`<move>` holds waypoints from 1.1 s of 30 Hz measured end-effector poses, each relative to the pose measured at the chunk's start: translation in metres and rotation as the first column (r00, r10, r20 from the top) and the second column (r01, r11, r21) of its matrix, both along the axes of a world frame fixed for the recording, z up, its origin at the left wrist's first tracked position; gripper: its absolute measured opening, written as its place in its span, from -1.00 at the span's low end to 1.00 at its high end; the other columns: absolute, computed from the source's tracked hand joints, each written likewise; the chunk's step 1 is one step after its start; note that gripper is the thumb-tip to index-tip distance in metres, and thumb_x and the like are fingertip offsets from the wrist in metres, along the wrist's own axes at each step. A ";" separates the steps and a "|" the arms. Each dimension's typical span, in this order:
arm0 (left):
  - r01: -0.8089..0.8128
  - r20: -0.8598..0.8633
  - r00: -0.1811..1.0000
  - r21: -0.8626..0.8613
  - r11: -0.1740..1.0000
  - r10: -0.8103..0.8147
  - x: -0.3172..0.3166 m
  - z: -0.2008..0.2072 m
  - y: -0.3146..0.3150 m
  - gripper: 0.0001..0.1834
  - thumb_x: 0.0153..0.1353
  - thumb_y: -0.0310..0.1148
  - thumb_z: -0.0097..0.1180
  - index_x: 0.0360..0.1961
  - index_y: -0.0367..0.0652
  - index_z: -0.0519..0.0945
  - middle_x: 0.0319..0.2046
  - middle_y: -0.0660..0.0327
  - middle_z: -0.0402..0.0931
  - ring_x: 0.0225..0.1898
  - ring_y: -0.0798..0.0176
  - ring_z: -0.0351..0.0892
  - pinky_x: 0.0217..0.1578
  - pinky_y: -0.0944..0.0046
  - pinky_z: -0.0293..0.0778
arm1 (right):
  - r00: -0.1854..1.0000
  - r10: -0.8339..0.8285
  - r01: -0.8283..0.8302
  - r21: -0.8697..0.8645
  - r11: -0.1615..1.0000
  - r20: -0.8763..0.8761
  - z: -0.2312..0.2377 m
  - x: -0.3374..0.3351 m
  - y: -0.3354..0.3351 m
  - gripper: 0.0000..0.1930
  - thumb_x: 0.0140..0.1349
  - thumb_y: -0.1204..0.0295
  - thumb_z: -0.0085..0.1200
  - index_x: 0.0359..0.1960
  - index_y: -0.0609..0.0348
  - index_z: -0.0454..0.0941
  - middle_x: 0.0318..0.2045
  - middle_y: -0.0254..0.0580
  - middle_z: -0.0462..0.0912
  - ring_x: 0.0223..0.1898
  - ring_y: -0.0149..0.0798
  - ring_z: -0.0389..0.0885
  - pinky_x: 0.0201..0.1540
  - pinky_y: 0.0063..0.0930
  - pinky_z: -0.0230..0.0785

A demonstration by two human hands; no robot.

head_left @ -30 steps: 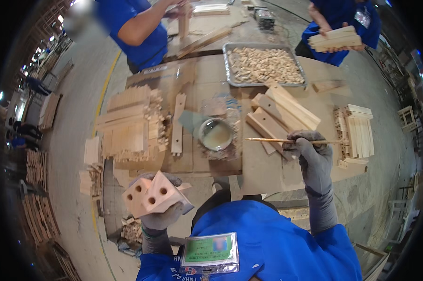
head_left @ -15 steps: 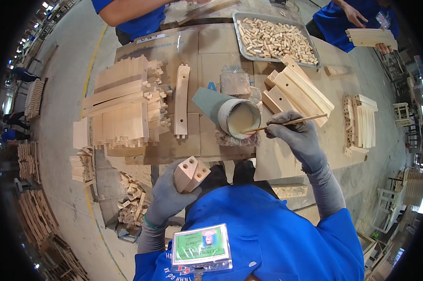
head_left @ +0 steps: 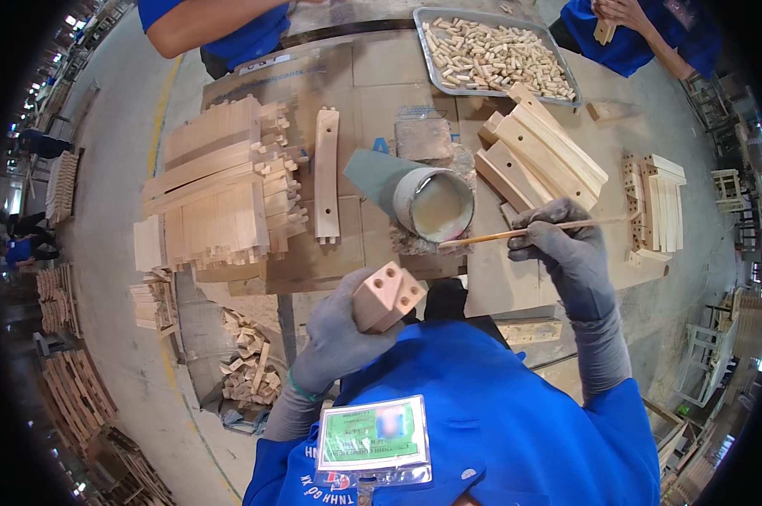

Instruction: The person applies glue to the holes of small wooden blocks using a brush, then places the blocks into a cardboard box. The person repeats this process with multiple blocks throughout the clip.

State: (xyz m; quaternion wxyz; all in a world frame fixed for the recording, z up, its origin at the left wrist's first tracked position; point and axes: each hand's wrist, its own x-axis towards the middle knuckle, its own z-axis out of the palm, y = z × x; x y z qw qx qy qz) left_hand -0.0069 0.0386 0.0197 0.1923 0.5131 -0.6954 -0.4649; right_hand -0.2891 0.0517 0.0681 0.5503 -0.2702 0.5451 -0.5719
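Observation:
In my gloved left hand (head_left: 335,333) I grip two wooden pieces (head_left: 383,297) side by side, their ends facing up with two drilled holes in each. My gloved right hand (head_left: 573,261) pinches a thin wooden stick (head_left: 495,236), which slants left so that its tip is by the near rim of a round pot (head_left: 405,201). Pale, glue-like liquid (head_left: 440,209) fills part of that pot. Left of the pot, a curved wooden slat (head_left: 327,177) with holes and pegged ends lies on the cardboard (head_left: 368,110).
A big stack of pegged slats (head_left: 217,194) lies left. Beyond the pot are a brick-like block (head_left: 423,139) and a tray (head_left: 423,51) of dowels. Drilled wooden rails (head_left: 541,156) lie right, with another stack (head_left: 659,202) farther over. Two co-workers in blue work across the table.
My left hand has moved up and right with the two pieces. The stick's tip has left the liquid for the pot's near edge, as my right hand shifted right.

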 end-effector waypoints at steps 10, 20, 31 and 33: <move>0.127 0.017 0.992 -0.151 0.980 -0.126 -0.010 0.012 0.005 -0.23 -0.26 -0.29 0.48 0.07 -0.10 0.43 -0.18 0.10 0.59 -0.15 0.09 0.63 -0.10 0.16 0.54 | 0.948 0.243 -0.261 -0.066 0.963 -0.205 0.037 0.022 -0.017 -0.86 0.18 0.50 0.17 -0.29 0.32 0.52 -0.44 -0.18 0.65 -0.40 -0.42 0.65 -0.31 -0.59 0.53; 0.184 -0.024 0.981 -0.205 0.961 -0.193 -0.009 0.009 0.008 -0.23 -0.25 -0.30 0.47 0.09 -0.10 0.43 -0.17 0.10 0.58 -0.14 0.09 0.62 -0.09 0.16 0.53 | 0.902 0.330 -0.331 0.046 0.943 -0.277 0.043 0.033 -0.009 -0.85 0.18 0.42 0.21 -0.33 0.23 0.54 -0.45 -0.30 0.64 -0.38 -0.55 0.57 -0.29 -0.64 0.45; 0.189 0.005 0.982 -0.125 0.974 -0.190 -0.011 0.010 0.008 -0.24 -0.22 -0.26 0.45 0.10 -0.09 0.43 -0.17 0.05 0.59 -0.12 0.04 0.60 -0.05 0.11 0.49 | 0.942 0.244 -0.261 -0.045 0.964 -0.232 0.032 0.027 -0.007 -0.85 0.17 0.43 0.21 -0.35 0.25 0.54 -0.45 -0.26 0.64 -0.41 -0.49 0.61 -0.34 -0.62 0.49; 0.193 0.019 0.981 -0.099 0.976 -0.192 -0.010 0.011 0.007 -0.24 -0.22 -0.25 0.44 0.10 -0.09 0.43 -0.17 0.05 0.59 -0.12 0.03 0.60 -0.06 0.11 0.49 | 0.952 0.236 -0.250 -0.047 0.967 -0.193 0.033 0.023 -0.006 -0.86 0.19 0.44 0.19 -0.34 0.27 0.54 -0.45 -0.23 0.63 -0.41 -0.46 0.62 -0.34 -0.61 0.52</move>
